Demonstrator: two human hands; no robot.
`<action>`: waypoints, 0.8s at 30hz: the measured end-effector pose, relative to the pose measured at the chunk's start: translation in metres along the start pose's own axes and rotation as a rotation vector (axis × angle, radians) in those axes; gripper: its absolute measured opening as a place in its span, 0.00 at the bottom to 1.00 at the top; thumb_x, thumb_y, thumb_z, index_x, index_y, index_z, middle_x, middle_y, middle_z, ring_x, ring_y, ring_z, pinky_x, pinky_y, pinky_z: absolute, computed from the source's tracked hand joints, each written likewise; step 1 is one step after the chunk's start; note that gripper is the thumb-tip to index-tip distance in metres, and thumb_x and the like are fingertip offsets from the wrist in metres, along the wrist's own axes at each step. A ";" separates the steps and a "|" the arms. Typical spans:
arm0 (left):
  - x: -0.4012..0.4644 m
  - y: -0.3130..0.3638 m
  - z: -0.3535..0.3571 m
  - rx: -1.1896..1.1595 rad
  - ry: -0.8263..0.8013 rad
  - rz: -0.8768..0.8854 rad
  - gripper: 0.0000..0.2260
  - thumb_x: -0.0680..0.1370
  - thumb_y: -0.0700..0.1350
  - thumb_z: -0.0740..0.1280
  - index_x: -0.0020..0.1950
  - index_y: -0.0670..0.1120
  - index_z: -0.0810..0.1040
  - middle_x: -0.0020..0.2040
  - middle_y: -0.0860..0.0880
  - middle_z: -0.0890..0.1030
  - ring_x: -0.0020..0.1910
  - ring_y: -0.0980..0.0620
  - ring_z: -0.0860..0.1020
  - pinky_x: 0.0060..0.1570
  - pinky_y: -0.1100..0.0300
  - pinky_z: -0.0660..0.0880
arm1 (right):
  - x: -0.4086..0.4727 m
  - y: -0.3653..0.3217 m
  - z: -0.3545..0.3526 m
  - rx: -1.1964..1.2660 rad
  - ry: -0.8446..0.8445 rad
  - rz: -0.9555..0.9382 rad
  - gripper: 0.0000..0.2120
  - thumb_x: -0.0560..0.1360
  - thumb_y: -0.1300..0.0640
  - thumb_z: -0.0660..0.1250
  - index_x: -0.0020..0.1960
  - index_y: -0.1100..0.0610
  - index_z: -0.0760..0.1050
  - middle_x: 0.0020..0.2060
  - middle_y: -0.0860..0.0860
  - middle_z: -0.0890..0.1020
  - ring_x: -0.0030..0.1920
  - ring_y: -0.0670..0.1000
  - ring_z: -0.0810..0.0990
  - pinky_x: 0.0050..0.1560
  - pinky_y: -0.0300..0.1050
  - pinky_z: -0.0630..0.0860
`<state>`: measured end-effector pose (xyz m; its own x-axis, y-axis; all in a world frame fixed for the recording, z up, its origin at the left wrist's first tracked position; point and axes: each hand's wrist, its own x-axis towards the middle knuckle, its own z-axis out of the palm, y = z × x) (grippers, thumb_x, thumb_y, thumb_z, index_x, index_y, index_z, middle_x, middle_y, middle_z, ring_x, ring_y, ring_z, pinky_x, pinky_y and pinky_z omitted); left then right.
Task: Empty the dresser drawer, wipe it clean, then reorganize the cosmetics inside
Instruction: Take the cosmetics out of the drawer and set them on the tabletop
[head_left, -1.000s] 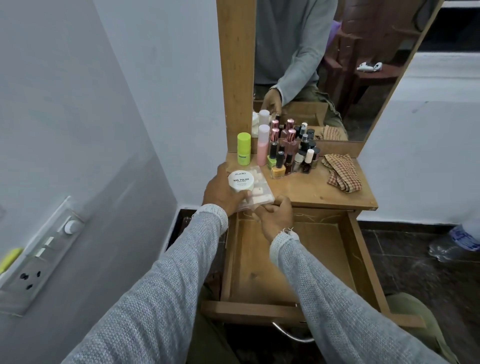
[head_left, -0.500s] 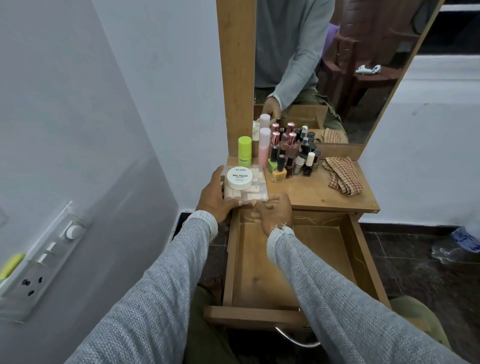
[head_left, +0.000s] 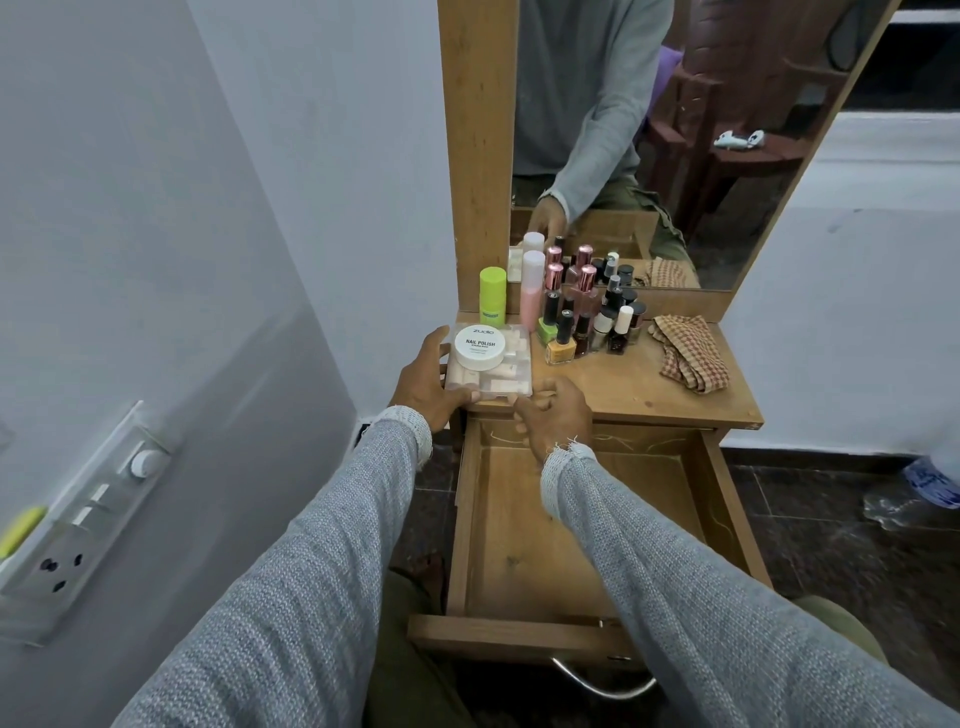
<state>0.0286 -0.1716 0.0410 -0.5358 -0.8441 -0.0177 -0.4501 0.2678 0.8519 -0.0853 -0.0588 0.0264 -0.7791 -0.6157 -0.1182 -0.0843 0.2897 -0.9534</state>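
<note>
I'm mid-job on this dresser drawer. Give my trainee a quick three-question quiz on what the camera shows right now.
1. True or false: the drawer holds cosmetics.
2. What sits on the clear case? A) white nail polish jar B) green bottle C) checked cloth
3. Which hand grips the case's left edge?

Key: 1. False, it is bare. 2. A. 3. The left hand; the right hand is at its near edge.

- The clear box (head_left: 491, 369) with the white jar (head_left: 479, 349) on it, earlier tilted over the drawer, now lies flat on the table's (head_left: 639, 397) front left corner.
- The left hand (head_left: 428, 382) has slid alongside it; the right hand (head_left: 553, 415) has loosened at its near edge.
</note>
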 end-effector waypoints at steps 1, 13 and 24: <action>0.000 0.000 0.000 0.001 0.000 0.000 0.41 0.69 0.39 0.77 0.76 0.49 0.58 0.72 0.47 0.69 0.66 0.45 0.72 0.64 0.50 0.70 | 0.001 0.000 0.000 0.009 -0.002 0.001 0.09 0.71 0.58 0.72 0.47 0.57 0.74 0.32 0.51 0.82 0.28 0.48 0.79 0.30 0.42 0.78; 0.007 0.000 0.001 0.012 0.006 -0.022 0.41 0.69 0.39 0.77 0.76 0.50 0.59 0.72 0.49 0.70 0.67 0.45 0.71 0.64 0.49 0.71 | 0.001 -0.005 -0.003 0.064 -0.045 0.026 0.08 0.73 0.61 0.71 0.47 0.58 0.72 0.31 0.55 0.80 0.26 0.50 0.75 0.23 0.38 0.74; 0.008 0.000 0.001 0.002 0.007 -0.042 0.41 0.69 0.39 0.77 0.76 0.50 0.58 0.72 0.49 0.69 0.68 0.44 0.71 0.65 0.47 0.70 | 0.002 -0.006 -0.003 0.052 -0.050 0.028 0.08 0.73 0.61 0.71 0.48 0.58 0.72 0.33 0.55 0.81 0.26 0.49 0.76 0.22 0.37 0.74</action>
<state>0.0241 -0.1777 0.0401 -0.5115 -0.8579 -0.0495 -0.4736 0.2334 0.8493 -0.0887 -0.0595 0.0325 -0.7483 -0.6442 -0.1581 -0.0293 0.2702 -0.9623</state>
